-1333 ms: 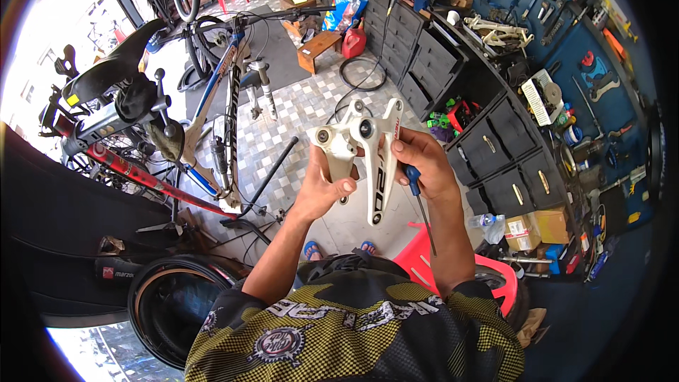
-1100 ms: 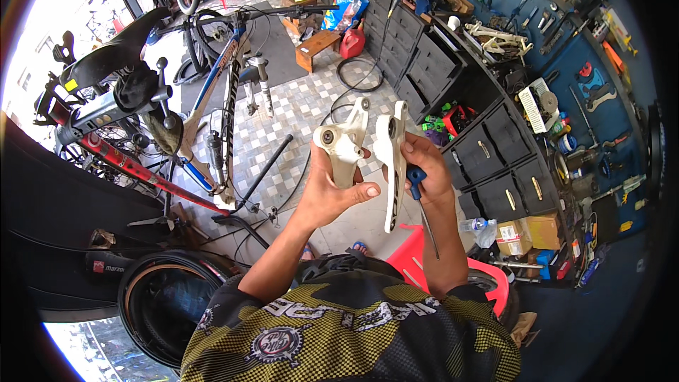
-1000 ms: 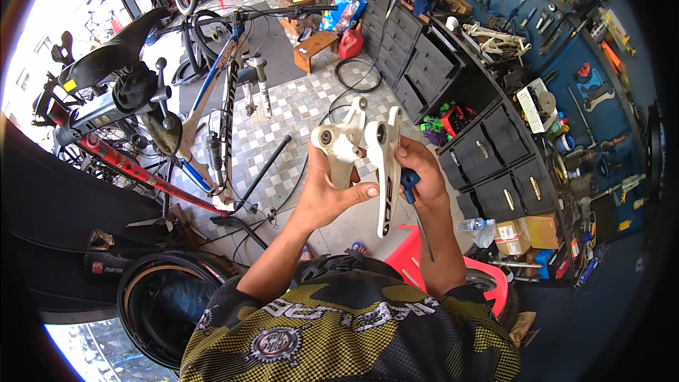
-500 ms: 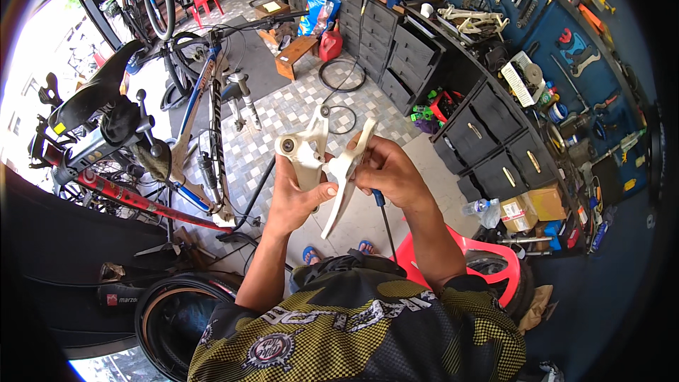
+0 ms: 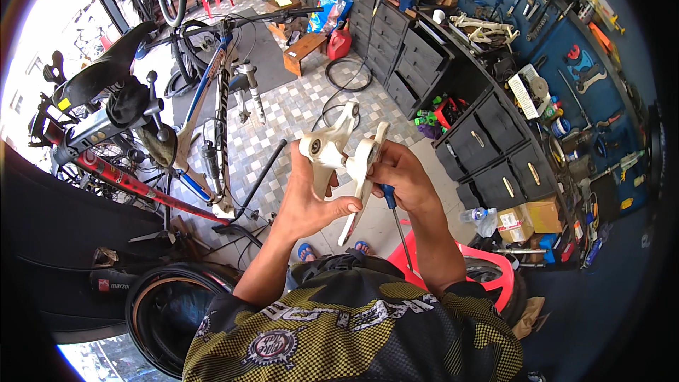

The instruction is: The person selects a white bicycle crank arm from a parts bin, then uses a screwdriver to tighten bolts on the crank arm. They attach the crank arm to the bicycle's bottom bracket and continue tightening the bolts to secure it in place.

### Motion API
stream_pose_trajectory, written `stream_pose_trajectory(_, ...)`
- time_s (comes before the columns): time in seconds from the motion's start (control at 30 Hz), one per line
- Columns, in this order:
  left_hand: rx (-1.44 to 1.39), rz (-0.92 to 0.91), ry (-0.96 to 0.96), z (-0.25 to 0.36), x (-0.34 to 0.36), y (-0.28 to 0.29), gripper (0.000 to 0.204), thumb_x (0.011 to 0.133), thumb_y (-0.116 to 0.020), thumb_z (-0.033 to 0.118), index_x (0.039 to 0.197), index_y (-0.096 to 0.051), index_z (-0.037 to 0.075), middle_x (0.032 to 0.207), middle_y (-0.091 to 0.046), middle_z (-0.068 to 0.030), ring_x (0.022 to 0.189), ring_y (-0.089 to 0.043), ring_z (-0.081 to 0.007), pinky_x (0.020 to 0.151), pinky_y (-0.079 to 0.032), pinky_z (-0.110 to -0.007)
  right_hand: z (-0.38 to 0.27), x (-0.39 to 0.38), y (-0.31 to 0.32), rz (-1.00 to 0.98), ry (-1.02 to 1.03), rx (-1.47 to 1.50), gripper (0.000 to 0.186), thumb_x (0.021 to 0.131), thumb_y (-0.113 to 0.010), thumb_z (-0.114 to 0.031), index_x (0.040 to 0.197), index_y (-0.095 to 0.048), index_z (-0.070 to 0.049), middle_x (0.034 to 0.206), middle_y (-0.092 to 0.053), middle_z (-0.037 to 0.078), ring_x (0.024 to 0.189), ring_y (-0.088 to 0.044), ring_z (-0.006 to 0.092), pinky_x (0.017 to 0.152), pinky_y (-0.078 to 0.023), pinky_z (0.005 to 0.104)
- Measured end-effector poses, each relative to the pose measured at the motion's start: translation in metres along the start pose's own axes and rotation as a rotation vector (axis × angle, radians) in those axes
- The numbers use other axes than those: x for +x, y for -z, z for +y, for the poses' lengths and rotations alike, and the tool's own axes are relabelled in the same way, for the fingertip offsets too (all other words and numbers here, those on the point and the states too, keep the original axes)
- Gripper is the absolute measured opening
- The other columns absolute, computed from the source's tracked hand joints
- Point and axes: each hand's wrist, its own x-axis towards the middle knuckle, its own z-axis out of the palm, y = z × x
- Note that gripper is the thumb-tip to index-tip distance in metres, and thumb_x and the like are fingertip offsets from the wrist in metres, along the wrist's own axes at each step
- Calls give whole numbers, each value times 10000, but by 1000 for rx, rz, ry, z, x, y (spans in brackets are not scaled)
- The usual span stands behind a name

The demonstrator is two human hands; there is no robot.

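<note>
My left hand (image 5: 306, 201) grips a white bicycle linkage piece (image 5: 318, 148) with a round bearing, its thumb stretched toward a second, narrower white arm (image 5: 357, 193). My right hand (image 5: 405, 184) pinches that second arm near its upper, bossed end and also holds a long thin tool with a blue handle (image 5: 389, 197), its shaft pointing down. The two white pieces sit side by side at chest height, close together; whether they touch is hard to tell.
Bicycle frames (image 5: 212, 134) on a stand fill the left, with tyres (image 5: 155, 304) below. A tool bench with drawers (image 5: 495, 141) and pegboard (image 5: 587, 71) curves round the right. A red plastic chair (image 5: 495, 276) is beside me, a wooden stool (image 5: 304, 49) ahead.
My right hand has turned the narrow arm edge-on and moved slightly left, closer to the other piece. The left hand still grips its piece, which has shifted a little down and left.
</note>
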Motion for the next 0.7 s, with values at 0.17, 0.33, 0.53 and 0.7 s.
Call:
stream_pose_trajectory(0.17,55,2,-11,4,1,2,1220,607,-987,611,1424,-320,-1,1128,-589,-109,858,-588,-172,694,-530,-322,-3,0,-4,57,-19,-63,253,934,-725,-70,1154,-646,29,872,-697,51,615,-577,92,525,-441,248)
stream_pose_trajectory(0.33,65,1,29,5,1,4,1162,616,-1001,563,1395,-351,-5,1135,-615,-124,907,-632,-192,708,-549,-329,-8,1,-8,58,-38,-159,290,937,-711,-30,1212,-641,25,869,-705,32,640,-585,60,540,-434,239)
stream_pose_trajectory(0.53,100,51,47,4,2,1,1049,653,-1005,470,1369,-401,-4,1176,-649,-155,970,-676,-233,811,-577,-368,-6,5,-8,66,-13,-266,316,959,-698,-38,1265,-632,7,882,-709,13,660,-580,34,557,-425,227)
stream_pose_trajectory(0.7,179,48,37,0,5,3,1003,721,-959,461,1419,-413,-5,1222,-642,-152,1066,-651,-229,874,-550,-361,-8,8,-2,6,-67,-279,289,984,-695,-75,1256,-637,0,880,-708,6,653,-569,30,557,-424,223)
